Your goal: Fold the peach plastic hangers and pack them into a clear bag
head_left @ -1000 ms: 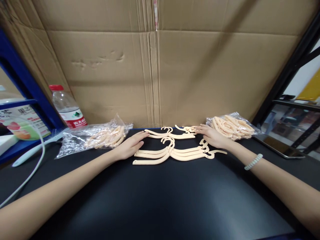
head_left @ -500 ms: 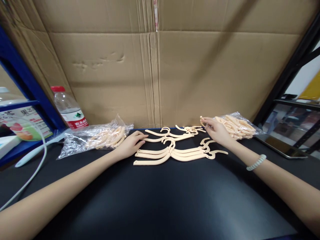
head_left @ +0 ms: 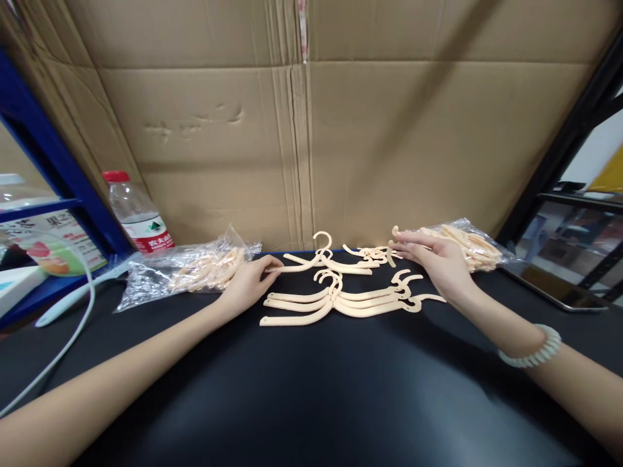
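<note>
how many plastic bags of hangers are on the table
2. The left bag lies beside the water bottle, just beyond the left hand; the right bag lies behind the right hand. Loose hangers lie between them; no third bag shows.

left hand [head_left: 249,283]: grip pinched, low | right hand [head_left: 438,261]: fingers straight, palm inward | arms outstretched
</note>
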A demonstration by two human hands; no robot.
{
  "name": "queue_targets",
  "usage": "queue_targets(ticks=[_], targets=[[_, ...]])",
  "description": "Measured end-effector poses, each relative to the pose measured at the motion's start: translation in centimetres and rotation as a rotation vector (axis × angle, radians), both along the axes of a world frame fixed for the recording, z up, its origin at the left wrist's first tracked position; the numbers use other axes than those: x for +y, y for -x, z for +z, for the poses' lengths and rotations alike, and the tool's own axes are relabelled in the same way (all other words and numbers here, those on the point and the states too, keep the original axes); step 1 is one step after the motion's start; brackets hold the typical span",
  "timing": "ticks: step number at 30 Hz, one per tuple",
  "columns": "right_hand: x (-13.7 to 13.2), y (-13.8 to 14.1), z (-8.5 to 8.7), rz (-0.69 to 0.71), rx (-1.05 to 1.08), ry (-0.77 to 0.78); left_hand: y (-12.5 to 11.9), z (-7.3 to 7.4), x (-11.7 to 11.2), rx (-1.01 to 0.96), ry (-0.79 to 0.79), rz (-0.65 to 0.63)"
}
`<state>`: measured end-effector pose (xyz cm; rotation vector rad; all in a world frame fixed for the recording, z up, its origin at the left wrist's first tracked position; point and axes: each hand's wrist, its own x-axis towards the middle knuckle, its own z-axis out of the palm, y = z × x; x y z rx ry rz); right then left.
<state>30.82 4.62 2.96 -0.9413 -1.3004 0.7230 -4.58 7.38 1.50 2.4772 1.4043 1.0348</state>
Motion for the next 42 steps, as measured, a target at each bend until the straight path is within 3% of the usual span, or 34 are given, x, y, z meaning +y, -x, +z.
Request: queue_targets(ticks=[4,8,12,21,26,33,37,42], targets=[[-0.7,0.5,0.4,0.004,0.017,-0.007,-0.4,0.4,-0.9,-0.099,-0.063,0.016],[-1.3,1.2,0.4,-0.018,0.034,0.016,-0.9,-0.2,-1.8,-0.227,-0.083,-0.004],[-1.5,1.5,0.0,0.02,0.049,0.088,-1.8,-0.6,-3.0,-0.498,0.058,-0.102],[-1.5,1.5,-0.3,0.026,0.218,0.141,-3.3,-0.7,-4.7,-0.838,0.229,-0.115],[-1.5,1.4,0.0,0.161,0.289,0.261,-3.1,-1.0,-4.5,-0.928,0.234,-0.131],[-1.5,0.3,0.7,0.359,0.171,0.396,-3.1,-1.0,-4.6,-0.998,0.246,-0.162],[-1.6,-0.2,1.4,0.509,0.283,0.539,-3.1,-1.1,-4.6,-0.995,0.247,-0.169],[-1.5,-0.5,1.5,0.581,0.323,0.675,-3.2,-0.8,-4.7,-0.978,0.245,-0.145]])
